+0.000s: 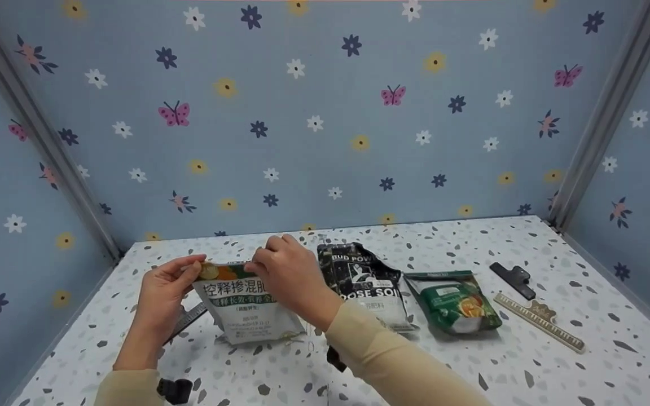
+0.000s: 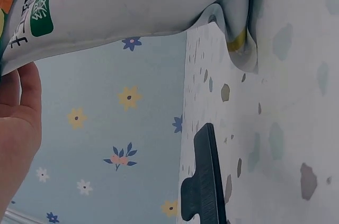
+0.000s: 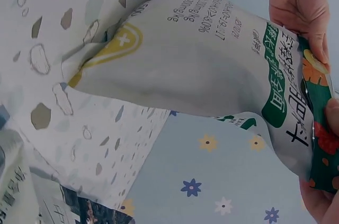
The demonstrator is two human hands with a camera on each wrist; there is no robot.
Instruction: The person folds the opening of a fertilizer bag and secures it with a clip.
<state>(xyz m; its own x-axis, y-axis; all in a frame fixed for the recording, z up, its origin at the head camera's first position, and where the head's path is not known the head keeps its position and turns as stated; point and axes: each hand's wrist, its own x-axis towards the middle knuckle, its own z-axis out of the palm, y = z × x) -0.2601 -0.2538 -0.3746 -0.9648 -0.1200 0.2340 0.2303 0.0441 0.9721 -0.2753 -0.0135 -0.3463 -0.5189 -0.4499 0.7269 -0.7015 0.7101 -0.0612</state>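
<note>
A white fertilizer bag (image 1: 249,324) with green and black print stands upright on the table, its flowered green top strip (image 3: 320,128) at the upper edge. My left hand (image 1: 161,296) pinches the bag's top left corner between thumb and fingers. At the right end of that top edge, my right hand (image 1: 294,279) grips the strip, with its thumb on the near face and fingers behind. The right hand covers part of the printed front. Behind the left wrist lies a dark clip (image 2: 207,173), partly hidden in the head view.
To the right stand a black and white soil bag (image 1: 378,307) with a torn-looking top and a green bag (image 1: 452,304) with its top folded. Farther right lie a black clip (image 1: 514,280) and a gold ruler-shaped clip (image 1: 539,321). A flowered wall (image 1: 325,163) closes the back.
</note>
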